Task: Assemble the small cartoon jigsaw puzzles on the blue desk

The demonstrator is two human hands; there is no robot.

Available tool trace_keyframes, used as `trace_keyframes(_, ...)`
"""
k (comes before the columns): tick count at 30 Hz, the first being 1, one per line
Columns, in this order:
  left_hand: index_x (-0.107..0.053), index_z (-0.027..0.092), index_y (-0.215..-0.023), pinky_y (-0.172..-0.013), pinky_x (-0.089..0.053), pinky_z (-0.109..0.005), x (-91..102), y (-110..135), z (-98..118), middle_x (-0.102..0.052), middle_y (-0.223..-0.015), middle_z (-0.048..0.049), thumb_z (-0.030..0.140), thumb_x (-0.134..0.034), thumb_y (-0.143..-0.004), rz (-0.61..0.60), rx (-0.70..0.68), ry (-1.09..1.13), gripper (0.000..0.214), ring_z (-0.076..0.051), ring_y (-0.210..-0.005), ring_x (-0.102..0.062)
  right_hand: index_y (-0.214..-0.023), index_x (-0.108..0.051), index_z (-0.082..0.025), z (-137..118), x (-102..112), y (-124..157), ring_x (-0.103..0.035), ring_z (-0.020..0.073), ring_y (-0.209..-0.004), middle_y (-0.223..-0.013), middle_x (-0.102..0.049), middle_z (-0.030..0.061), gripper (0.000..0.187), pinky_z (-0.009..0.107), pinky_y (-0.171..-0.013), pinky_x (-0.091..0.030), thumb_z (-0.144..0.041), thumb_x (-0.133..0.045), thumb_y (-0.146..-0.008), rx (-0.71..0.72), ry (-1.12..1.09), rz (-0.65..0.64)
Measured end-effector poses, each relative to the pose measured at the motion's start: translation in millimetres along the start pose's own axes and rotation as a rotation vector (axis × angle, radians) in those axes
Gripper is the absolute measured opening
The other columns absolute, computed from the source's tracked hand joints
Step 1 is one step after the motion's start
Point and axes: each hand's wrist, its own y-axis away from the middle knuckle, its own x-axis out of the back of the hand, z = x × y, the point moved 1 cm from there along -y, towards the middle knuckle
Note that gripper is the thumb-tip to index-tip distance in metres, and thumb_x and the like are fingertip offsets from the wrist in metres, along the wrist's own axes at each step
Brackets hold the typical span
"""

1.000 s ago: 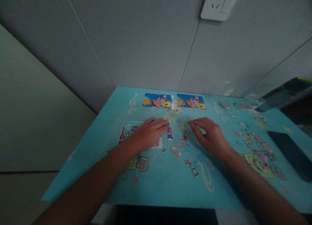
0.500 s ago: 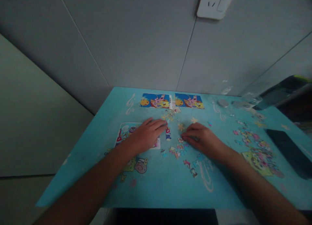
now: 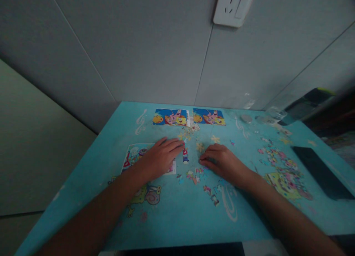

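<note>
My left hand (image 3: 163,158) lies over a colourful cartoon picture card (image 3: 134,152) with its fingers stretched out. Its fingertips rest at the top of a short strip of joined puzzle pieces (image 3: 185,156). To the right, my right hand (image 3: 220,160) pinches a small puzzle piece, mostly hidden by thumb and fingers, just above the table. Several loose puzzle pieces (image 3: 194,176) are scattered below the fingertips. A few more puzzle pieces (image 3: 212,196) lie nearer to me.
Two blue cartoon cards (image 3: 170,117) lie at the back of the turquoise table (image 3: 177,219). On the right are a large group of puzzle pieces (image 3: 277,156), a dark flat object (image 3: 321,171) and a round lid (image 3: 246,118). Clear plastic packaging (image 3: 273,115) sits near the wall.
The view has shifted slightly, so the scene sits further left. A puzzle piece beside my right fingertips has been taken into the pinch. My left hand stays by the strip.
</note>
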Motion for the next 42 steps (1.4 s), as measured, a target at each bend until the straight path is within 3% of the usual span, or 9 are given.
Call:
trace_keyframes(9, -0.044, 0.019, -0.147, -0.12, -0.029, -0.048, -4.7, 1, -3, -0.048, -0.153, -0.0079, 0.002, -0.047, -0.088, -0.006, -0.012, -0.02, 0.061, -0.023, -0.143, -0.042, -0.1, -0.075, -0.023, 45, 19, 3, -0.067, 0.0209, -0.091, -0.097, -0.074, 0.0059, 0.015, 0.038, -0.086, -0.053, -0.028, -0.062, -0.096, -0.151, 0.064, 0.071)
trace_keyframes(13, -0.046, 0.019, -0.145, -0.119, -0.03, -0.048, -2.4, 2, -2, -0.051, -0.15, -0.0092, 0.003, -0.048, -0.088, 0.015, -0.025, -0.018, 0.059, -0.022, -0.14, -0.045, -0.102, -0.076, -0.023, 53, 23, 5, -0.068, 0.0206, -0.088, -0.097, -0.074, 0.0058, 0.018, 0.036, -0.082, -0.054, -0.03, -0.06, -0.097, -0.192, 0.036, 0.097)
trace_keyframes(24, -0.056, 0.022, -0.137, -0.116, -0.034, -0.054, 2.1, 0, -2, -0.056, -0.144, -0.0087, 0.007, -0.049, -0.097, 0.034, -0.029, -0.032, 0.043, -0.025, -0.133, -0.052, -0.11, -0.075, -0.024, 52, 27, 7, -0.068, 0.0227, -0.087, -0.097, -0.075, 0.0067, 0.024, 0.039, -0.082, -0.053, -0.031, -0.054, -0.099, -0.17, 0.084, 0.157)
trace_keyframes(30, -0.057, 0.022, -0.136, -0.116, -0.035, -0.051, 5.8, 0, -1, -0.056, -0.143, -0.0083, 0.01, -0.052, -0.098, 0.066, -0.047, -0.018, 0.04, -0.024, -0.133, -0.051, -0.109, -0.075, -0.023, 47, 29, 6, -0.069, 0.0233, -0.088, -0.099, -0.076, 0.0068, 0.024, 0.039, -0.081, -0.053, -0.032, -0.055, -0.098, -0.158, 0.091, 0.175)
trace_keyframes(42, -0.055, 0.017, -0.138, -0.113, -0.04, -0.05, 11.0, -1, 1, -0.062, -0.135, -0.0107, 0.008, -0.052, -0.097, 0.206, -0.1, 0.008, 0.042, -0.024, -0.128, -0.054, -0.104, -0.076, -0.02, 40, 39, 8, -0.07, 0.0215, -0.079, -0.092, -0.077, 0.0069, 0.026, 0.035, -0.073, -0.053, -0.033, -0.055, -0.096, -0.283, 0.132, 0.331)
